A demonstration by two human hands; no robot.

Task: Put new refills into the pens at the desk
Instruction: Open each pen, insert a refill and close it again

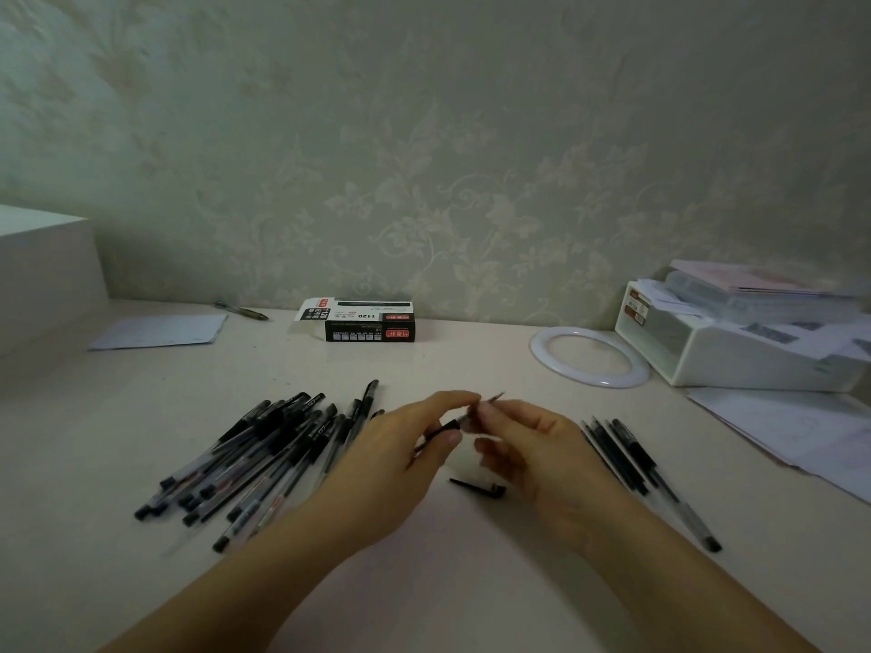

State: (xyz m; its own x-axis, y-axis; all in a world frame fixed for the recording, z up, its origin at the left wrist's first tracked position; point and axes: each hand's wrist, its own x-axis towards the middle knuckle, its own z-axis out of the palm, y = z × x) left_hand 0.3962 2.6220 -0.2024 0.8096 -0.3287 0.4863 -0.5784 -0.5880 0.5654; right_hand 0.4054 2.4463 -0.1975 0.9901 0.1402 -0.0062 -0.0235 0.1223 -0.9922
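the left hand (pixel 414 445) and the right hand (pixel 523 445) met over the middle of the desk (pixel 424 582), fingertips nearly touching. between them was a pen (pixel 447 425), the left thumb and fingers pinching its dark barrel while the right fingers pinched the thin tip end (pixel 495 397). its long axis ran diagonally, low at the near left and rising toward the far right, with the point aimed at the wall. motion blur hid whether the tip piece was joined to the barrel. a black pen cap (pixel 478 486) lay flat on the desk just below the hands, lengthwise left to right. a heap of pens (pixel 264 454) lay left of the left hand, fanned toward the far right. a smaller row of pens (pixel 631 459) lay right of the right hand. an open refill box (pixel 370 321) stood well beyond the hands, near the wall.
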